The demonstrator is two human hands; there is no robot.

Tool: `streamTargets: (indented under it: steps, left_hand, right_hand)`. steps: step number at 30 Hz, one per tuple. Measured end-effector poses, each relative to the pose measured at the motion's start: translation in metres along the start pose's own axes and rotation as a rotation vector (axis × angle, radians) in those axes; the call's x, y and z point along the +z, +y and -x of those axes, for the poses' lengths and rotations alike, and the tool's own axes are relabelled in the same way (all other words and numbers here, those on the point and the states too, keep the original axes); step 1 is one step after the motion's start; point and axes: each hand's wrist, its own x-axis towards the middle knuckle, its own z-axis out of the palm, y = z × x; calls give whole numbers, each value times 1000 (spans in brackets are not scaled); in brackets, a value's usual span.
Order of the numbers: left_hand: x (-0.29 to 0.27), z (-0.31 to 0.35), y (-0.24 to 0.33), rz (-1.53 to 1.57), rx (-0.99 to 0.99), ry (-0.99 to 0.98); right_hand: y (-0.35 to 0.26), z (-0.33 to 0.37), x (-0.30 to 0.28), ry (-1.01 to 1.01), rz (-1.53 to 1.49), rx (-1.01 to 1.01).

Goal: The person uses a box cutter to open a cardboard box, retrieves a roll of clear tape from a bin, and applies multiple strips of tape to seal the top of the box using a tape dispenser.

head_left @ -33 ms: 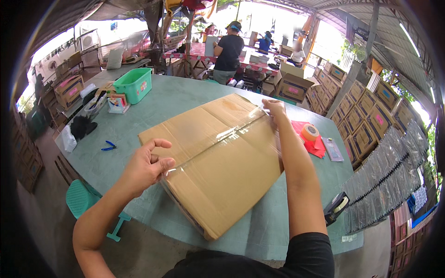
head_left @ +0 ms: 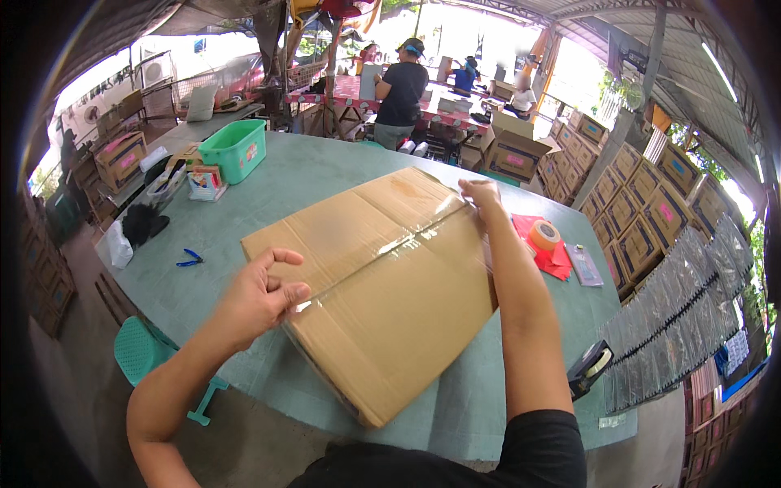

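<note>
A flat brown cardboard box (head_left: 423, 301) lies slanted on the green table. Clear tape (head_left: 399, 246) runs along its middle seam, shining in places. My left hand (head_left: 259, 294) is at the box's near left edge, thumb and curled fingers closed at the tape's near end, with the index finger raised apart. At the far right end of the seam, my right hand (head_left: 482, 195) pinches the tape's other end. The undersides of my fingers are hidden, so any grip on the cardboard itself cannot be seen.
Right of the box lie red sheets (head_left: 555, 259), a tape roll (head_left: 544, 235) and a tape dispenser (head_left: 591, 368) near clear plastic packs (head_left: 659, 325). Blue pliers (head_left: 190, 258) and a green bin (head_left: 234, 151) are to the left. A green stool (head_left: 140, 351) stands beside the table. People work behind.
The box has shifted very slightly toward me, and my left hand a touch to the right. Both hands keep nearly the same pose.
</note>
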Motion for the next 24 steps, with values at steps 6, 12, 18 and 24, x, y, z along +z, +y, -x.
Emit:
streamTargets:
  steps: [6,12,18,24]
  left_hand:
    - [-6,-21,-7,15,-82,-46]
    - [-6,-26,-2,-32,-129,-52]
    - [4,-15,4,-34,-138,-116]
    - [3,-17,-2,-46,-139,-124]
  right_hand:
    - [15,-8,10,-26,-101,178]
    - [7,-3,2,49,15,173]
    - [23,-4,-20,-41,53,188]
    - [11,12,-16,29,184,170]
